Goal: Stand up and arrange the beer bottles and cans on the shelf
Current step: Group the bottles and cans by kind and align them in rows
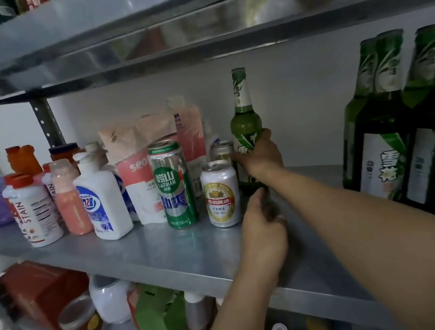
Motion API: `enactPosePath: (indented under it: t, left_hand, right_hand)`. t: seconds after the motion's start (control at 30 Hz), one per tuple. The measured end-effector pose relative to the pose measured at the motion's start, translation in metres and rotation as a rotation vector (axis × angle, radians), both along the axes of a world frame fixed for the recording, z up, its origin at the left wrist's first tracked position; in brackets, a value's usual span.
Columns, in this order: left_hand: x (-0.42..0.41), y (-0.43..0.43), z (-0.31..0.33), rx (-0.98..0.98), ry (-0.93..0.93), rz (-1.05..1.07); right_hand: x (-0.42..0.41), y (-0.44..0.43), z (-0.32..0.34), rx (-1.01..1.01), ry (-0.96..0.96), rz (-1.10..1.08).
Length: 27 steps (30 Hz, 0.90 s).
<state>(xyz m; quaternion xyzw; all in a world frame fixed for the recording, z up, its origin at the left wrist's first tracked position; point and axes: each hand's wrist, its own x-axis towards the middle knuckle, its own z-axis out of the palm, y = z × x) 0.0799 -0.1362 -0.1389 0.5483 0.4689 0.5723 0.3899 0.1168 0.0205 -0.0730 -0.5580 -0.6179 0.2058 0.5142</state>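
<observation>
My right hand (261,156) wraps round the green bottle (245,121) at its belly so it stands upright on the shelf (167,253), just beside the white can (221,192). My left hand (264,225) meets its base (blurred; I cannot tell its grip), probably to steady it.

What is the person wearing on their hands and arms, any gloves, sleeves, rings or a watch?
Nothing that shows. The left hand and right hand are bare: no gloves or rings visible. The left forearm and right forearm are uncovered as far as the frame reaches, with no sleeve or watch in view.
</observation>
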Motion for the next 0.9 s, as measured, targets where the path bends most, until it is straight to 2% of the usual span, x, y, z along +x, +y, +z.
enactPosePath:
  t: [0.23,0.4,0.6,0.7,0.77,0.9]
  left_hand:
    - [0.006,-0.011,0.007,0.099,-0.055,0.090]
    - [0.017,-0.032,0.011,0.204,0.163,0.202]
    - [0.042,-0.060,0.022,0.156,0.251,0.201]
    - [0.051,-0.073,0.037,0.123,0.367,0.157]
    - [0.058,-0.083,0.044,0.111,0.435,0.152]
    - [0.076,-0.090,0.049,0.141,0.446,0.196]
  right_hand:
    - [0.029,-0.069,0.001,0.088,-0.035,0.010]
    - [0.058,-0.134,0.002,0.106,-0.106,0.030]
    - [0.089,-0.200,0.008,0.147,-0.107,0.010]
    - [0.105,-0.221,0.007,0.143,-0.128,-0.028]
    - [0.117,-0.231,0.006,0.134,-0.076,-0.010]
    - [0.144,-0.252,0.004,0.187,-0.050,0.020]
